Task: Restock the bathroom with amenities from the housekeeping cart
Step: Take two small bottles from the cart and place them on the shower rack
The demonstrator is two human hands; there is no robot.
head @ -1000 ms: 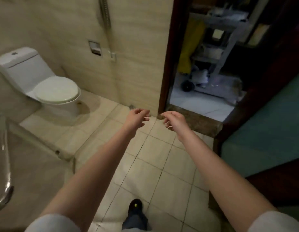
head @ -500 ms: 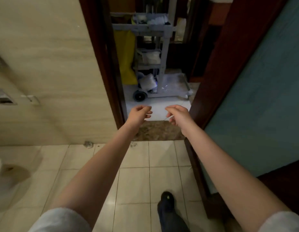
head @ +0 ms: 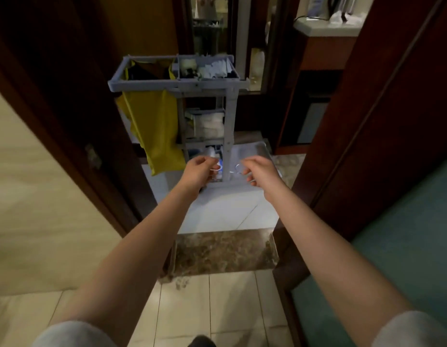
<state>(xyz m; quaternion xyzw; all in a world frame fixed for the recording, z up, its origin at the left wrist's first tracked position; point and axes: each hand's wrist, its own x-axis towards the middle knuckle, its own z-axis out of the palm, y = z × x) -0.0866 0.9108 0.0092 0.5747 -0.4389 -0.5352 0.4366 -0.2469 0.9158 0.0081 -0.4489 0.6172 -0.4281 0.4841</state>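
The grey housekeeping cart (head: 177, 83) stands just outside the bathroom doorway, straight ahead. Its top tray (head: 210, 68) holds small white and dark amenities. White folded items (head: 208, 125) fill the middle shelf, and more supplies sit on the lowest shelf, partly hidden behind my hands. A yellow bag (head: 154, 126) hangs on the cart's left side. My left hand (head: 200, 171) and my right hand (head: 261, 171) are stretched forward side by side in front of the cart's lower part. Their fingers are loosely curled and hold nothing.
A dark marble threshold (head: 225, 251) crosses the doorway between the beige floor tiles (head: 205, 309) and the pale floor outside. The dark wooden door frame (head: 92, 136) is on the left, and the teal-panelled door (head: 405, 234) stands on the right. A counter (head: 327, 26) is at the far right.
My view has swung from the toilet side to the doorway and moved closer to it. The cart now looks larger and centred. Both hands stay raised and empty.
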